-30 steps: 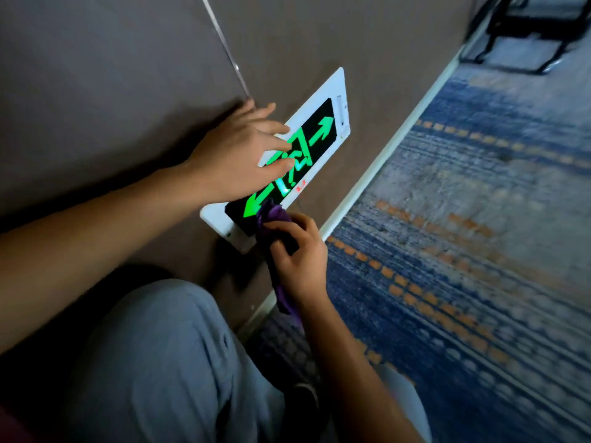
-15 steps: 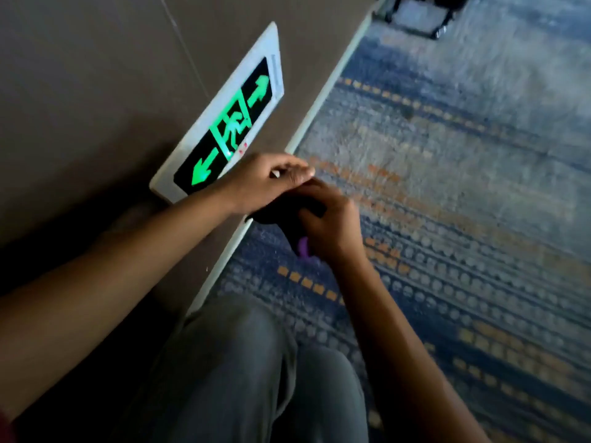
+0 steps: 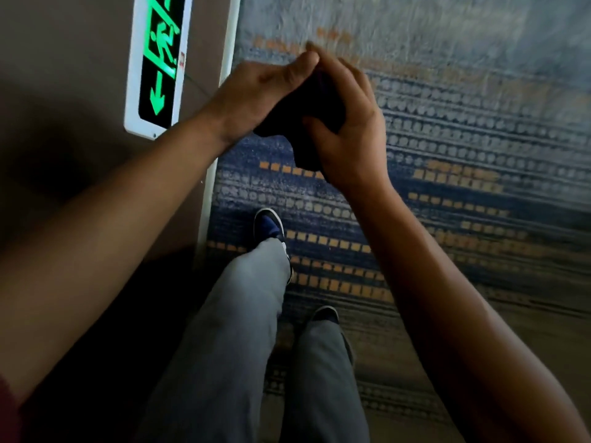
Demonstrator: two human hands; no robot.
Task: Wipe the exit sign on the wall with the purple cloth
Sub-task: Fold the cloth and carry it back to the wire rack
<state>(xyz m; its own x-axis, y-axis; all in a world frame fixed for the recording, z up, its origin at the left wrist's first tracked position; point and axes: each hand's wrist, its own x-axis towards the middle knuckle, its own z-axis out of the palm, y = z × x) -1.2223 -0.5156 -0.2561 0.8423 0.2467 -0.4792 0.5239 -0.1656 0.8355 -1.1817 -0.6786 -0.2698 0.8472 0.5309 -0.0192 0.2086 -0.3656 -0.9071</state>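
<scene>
The exit sign (image 3: 159,63), white-framed with a glowing green arrow and running figure, is fixed low on the brown wall at the upper left. Both my hands are off it, out over the carpet to its right. The cloth (image 3: 307,113) looks dark here and is bunched between my palms. My right hand (image 3: 350,132) grips it from the right, thumb curled over its lower part. My left hand (image 3: 265,91) covers it from the left with fingers laid over the top, fingertips meeting the right hand's.
A white skirting strip (image 3: 220,129) runs along the foot of the wall. Blue, grey and orange patterned carpet (image 3: 463,139) fills the right side. My grey-trousered legs (image 3: 243,314) and dark shoes (image 3: 270,225) stand below my hands, close to the wall.
My left hand left the sign and joined my right hand on the cloth. Both hands moved away from the wall over the carpet, and the view swung down as I rose.
</scene>
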